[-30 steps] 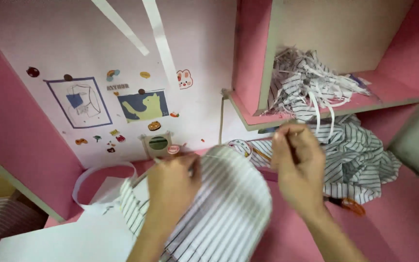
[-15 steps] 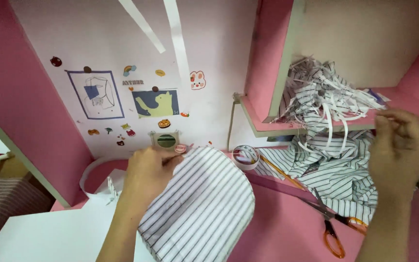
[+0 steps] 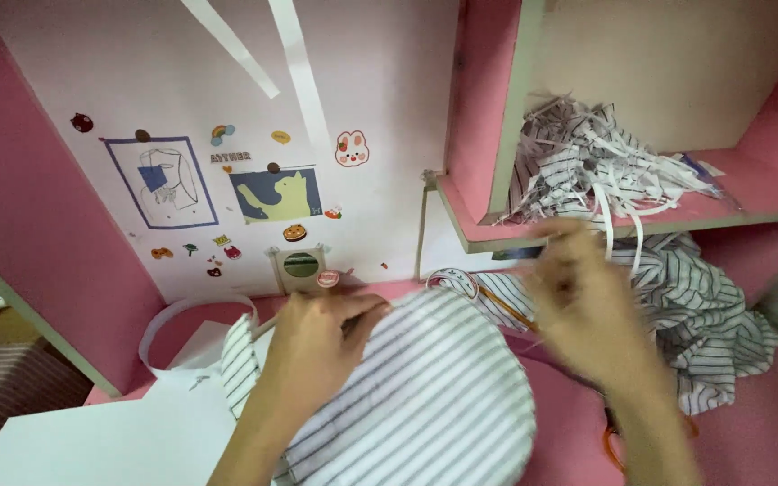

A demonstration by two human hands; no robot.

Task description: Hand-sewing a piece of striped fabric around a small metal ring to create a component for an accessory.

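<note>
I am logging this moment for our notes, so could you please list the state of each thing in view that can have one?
Left hand: pressed on the striped fabric piece, grip closed at its top edge.
Right hand: blurred, raised, grip unclear.
Striped fabric piece: spread flat, rounded.
Fabric strips: heaped loose on the shelf.
Striped cloth: crumpled.

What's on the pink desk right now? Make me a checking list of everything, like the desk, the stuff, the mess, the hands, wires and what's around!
Surface: pink desk, mostly covered.
Job's things: rounded striped fabric piece lying under the left hand.
Clutter: striped cloth heap at the right; cut strips piled on the pink shelf; orange scissors handle partly hidden; white paper; white band loop.
Grippers: left hand pressing the fabric's edge; right hand blurred, above the desk, grip unclear.
Cables: nothing seen.
Surroundings: white wall panel with stickers and small pictures.
</note>
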